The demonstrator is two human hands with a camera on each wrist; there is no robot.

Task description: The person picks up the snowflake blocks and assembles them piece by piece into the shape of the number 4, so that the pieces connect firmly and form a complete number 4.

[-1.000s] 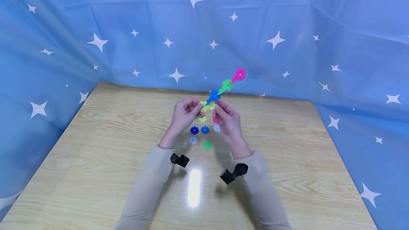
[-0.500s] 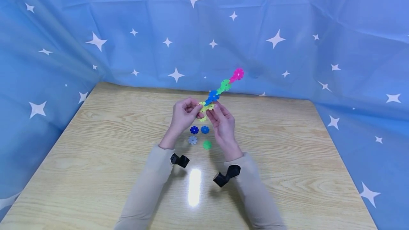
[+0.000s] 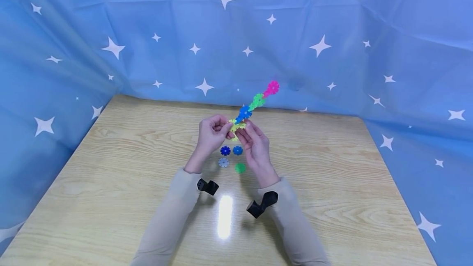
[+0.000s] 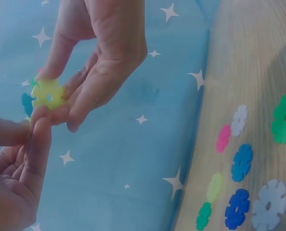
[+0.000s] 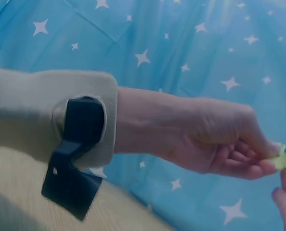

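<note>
Above the table, my two hands hold a chain of notched plastic discs. It slants up to the right, running from yellow through blue (image 3: 245, 113) and green (image 3: 259, 100) to a pink disc (image 3: 273, 88). My left hand (image 3: 212, 134) pinches a yellow disc (image 4: 48, 94) between thumb and fingers at the chain's lower end. Close beside it, my right hand (image 3: 257, 147) pinches the neighbouring yellow disc (image 3: 241, 126), partly covered by fingertips. How far the yellow discs' notches fit into each other is too small to tell.
Below the hands, loose discs lie on the wooden table (image 3: 332, 184): dark blue (image 3: 225, 151), blue (image 3: 238, 150), pale (image 3: 223, 162) and green (image 3: 240, 168). The left wrist view also has a pink disc (image 4: 223, 138) and a white disc (image 4: 239, 120). A starred blue cloth (image 3: 166, 65) hangs behind.
My right hand has shifted left and its grip has turned, bringing the yellow discs closer together. The chain's pink end has swung slightly left. My left hand has hardly moved.
</note>
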